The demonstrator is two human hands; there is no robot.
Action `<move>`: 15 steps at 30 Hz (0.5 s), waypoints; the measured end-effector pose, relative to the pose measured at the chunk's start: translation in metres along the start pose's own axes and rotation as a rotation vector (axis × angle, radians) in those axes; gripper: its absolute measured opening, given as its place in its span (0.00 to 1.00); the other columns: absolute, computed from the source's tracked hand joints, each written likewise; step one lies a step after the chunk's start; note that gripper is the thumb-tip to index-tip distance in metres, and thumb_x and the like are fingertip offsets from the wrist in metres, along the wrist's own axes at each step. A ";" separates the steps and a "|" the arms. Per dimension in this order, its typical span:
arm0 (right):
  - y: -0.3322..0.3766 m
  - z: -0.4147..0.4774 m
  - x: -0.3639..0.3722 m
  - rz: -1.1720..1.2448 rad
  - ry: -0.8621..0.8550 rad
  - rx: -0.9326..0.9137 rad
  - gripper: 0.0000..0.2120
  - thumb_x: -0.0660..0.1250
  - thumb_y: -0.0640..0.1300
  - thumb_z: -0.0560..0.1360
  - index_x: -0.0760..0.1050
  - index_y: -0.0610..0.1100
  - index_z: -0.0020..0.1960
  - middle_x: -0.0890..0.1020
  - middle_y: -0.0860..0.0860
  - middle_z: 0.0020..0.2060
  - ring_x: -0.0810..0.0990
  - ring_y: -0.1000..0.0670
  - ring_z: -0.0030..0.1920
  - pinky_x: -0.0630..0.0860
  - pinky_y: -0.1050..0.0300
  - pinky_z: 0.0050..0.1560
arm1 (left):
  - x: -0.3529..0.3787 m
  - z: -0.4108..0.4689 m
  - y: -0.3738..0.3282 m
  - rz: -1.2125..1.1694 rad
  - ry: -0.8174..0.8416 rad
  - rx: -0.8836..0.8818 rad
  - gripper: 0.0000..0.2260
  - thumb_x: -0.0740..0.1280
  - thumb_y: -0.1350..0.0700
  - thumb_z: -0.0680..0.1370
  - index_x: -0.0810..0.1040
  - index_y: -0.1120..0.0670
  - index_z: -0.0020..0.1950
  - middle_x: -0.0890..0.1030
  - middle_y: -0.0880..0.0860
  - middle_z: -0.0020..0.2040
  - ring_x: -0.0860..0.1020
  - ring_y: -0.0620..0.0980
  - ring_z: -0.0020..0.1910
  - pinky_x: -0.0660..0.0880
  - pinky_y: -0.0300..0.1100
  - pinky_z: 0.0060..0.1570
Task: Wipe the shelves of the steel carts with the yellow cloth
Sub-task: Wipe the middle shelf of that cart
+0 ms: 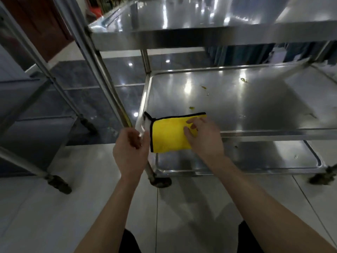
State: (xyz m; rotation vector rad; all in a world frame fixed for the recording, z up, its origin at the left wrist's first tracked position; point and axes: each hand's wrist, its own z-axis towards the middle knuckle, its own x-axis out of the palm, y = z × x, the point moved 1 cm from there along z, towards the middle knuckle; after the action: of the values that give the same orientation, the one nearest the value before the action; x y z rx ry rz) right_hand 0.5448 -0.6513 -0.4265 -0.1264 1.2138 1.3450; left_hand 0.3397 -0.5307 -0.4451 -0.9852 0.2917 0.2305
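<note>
Head view: tiled floor (pixel 54 216), steel cart (pixel 200 36).
The yellow cloth (pixel 167 134) lies on the front-left corner of the middle shelf (pixel 255 106), overhanging its rim. The right hand (pixel 206 137) presses it, fingers straight. The left hand (pixel 130 152) curls at the corner; its grip cannot be told.

Left hand (pixel 130 148) has its fingers (pixel 134 138) curled inward; right hand (pixel 205 136) lies palm-down, fingers spread straight.

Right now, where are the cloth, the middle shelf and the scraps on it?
cloth (pixel 169 133): head view, middle of its yellow face.
middle shelf (pixel 255 106): head view, bare steel of its floor.
scraps (pixel 243 80): head view, the far yellowish bit.
</note>
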 end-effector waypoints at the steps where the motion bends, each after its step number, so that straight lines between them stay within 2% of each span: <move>1: 0.004 0.001 0.007 -0.037 -0.035 -0.089 0.14 0.71 0.53 0.80 0.84 0.46 0.59 0.83 0.46 0.50 0.80 0.42 0.55 0.77 0.43 0.57 | -0.002 0.003 0.007 -0.026 -0.092 0.001 0.15 0.77 0.43 0.77 0.71 0.44 0.50 0.77 0.45 0.39 0.78 0.48 0.36 0.78 0.49 0.38; 3: 0.009 0.003 0.024 -0.175 -0.043 -0.199 0.21 0.66 0.63 0.80 0.83 0.50 0.65 0.81 0.46 0.59 0.76 0.41 0.63 0.74 0.39 0.62 | -0.003 0.020 0.014 -0.092 -0.214 -0.029 0.21 0.80 0.43 0.74 0.71 0.47 0.55 0.76 0.47 0.46 0.77 0.49 0.42 0.78 0.49 0.43; 4: 0.010 0.003 0.031 -0.258 0.035 -0.192 0.28 0.61 0.69 0.80 0.79 0.53 0.70 0.78 0.45 0.67 0.72 0.40 0.71 0.71 0.35 0.68 | -0.002 0.034 0.013 -0.138 -0.213 -0.063 0.24 0.81 0.43 0.73 0.72 0.48 0.59 0.77 0.49 0.51 0.78 0.50 0.47 0.79 0.48 0.48; 6: 0.010 -0.002 0.045 -0.403 0.310 -0.134 0.38 0.49 0.79 0.77 0.65 0.61 0.81 0.63 0.45 0.82 0.57 0.38 0.83 0.56 0.27 0.78 | 0.002 0.064 0.006 -0.288 -0.086 -0.146 0.23 0.81 0.44 0.74 0.75 0.50 0.62 0.83 0.51 0.54 0.83 0.49 0.52 0.81 0.45 0.56; 7: 0.007 -0.006 0.050 -0.464 0.406 -0.138 0.41 0.44 0.80 0.76 0.56 0.63 0.84 0.56 0.44 0.85 0.51 0.37 0.85 0.49 0.25 0.79 | 0.005 0.076 0.001 -0.373 -0.004 -0.194 0.19 0.80 0.46 0.75 0.78 0.51 0.60 0.85 0.50 0.51 0.84 0.47 0.51 0.83 0.44 0.55; 9: 0.002 -0.009 0.055 -0.507 0.443 -0.166 0.40 0.39 0.79 0.77 0.48 0.63 0.85 0.51 0.44 0.86 0.48 0.37 0.85 0.46 0.25 0.79 | 0.015 0.091 -0.002 -0.470 0.060 -0.277 0.10 0.79 0.49 0.78 0.82 0.51 0.47 0.85 0.49 0.37 0.85 0.48 0.40 0.85 0.45 0.48; 11: -0.001 -0.004 0.056 -0.492 0.443 -0.155 0.39 0.37 0.77 0.78 0.46 0.63 0.85 0.50 0.45 0.86 0.47 0.37 0.85 0.46 0.26 0.80 | 0.021 0.094 -0.003 -0.483 0.040 -0.346 0.17 0.77 0.46 0.79 0.76 0.49 0.35 0.77 0.49 0.27 0.78 0.50 0.27 0.78 0.46 0.32; 13: -0.001 0.007 0.063 -0.478 0.479 -0.129 0.39 0.33 0.77 0.77 0.44 0.64 0.85 0.48 0.47 0.86 0.45 0.38 0.86 0.44 0.26 0.80 | 0.025 0.093 -0.002 -0.503 0.000 -0.366 0.21 0.76 0.45 0.79 0.72 0.46 0.30 0.71 0.49 0.26 0.71 0.48 0.23 0.70 0.41 0.26; 15: 0.001 0.024 0.075 -0.433 0.540 -0.087 0.41 0.32 0.79 0.75 0.43 0.65 0.84 0.45 0.48 0.86 0.42 0.39 0.86 0.39 0.26 0.80 | 0.028 0.093 0.001 -0.508 -0.006 -0.352 0.22 0.74 0.45 0.78 0.71 0.45 0.27 0.69 0.48 0.25 0.69 0.47 0.23 0.67 0.40 0.26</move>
State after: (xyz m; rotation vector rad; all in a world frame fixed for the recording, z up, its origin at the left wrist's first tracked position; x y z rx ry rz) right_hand 0.5403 -0.5850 -0.4684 -0.8111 1.4649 1.0041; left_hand 0.3784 -0.4495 -0.4072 -1.3706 -0.0144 -0.1865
